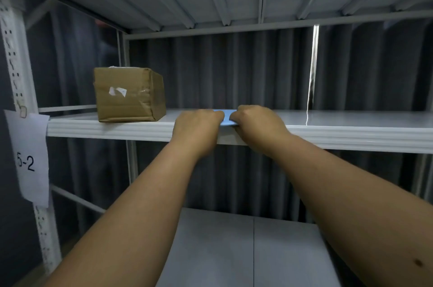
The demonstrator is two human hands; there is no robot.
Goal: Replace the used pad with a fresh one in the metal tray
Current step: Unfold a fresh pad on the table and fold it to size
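Head view: both hands grip a pale blue pad at the shelf's front lip.

Left hand (199, 123) and right hand (255, 120) curl their fingers round the pad (226, 115), probably to lift it level. Cardboard box (128, 94) sits at nine o'clock; the shelf (351, 120) toward three o'clock lies open. No metal tray shows.

both forearms bare, no sleeves; a small dark mole (418, 263) on the right forearm
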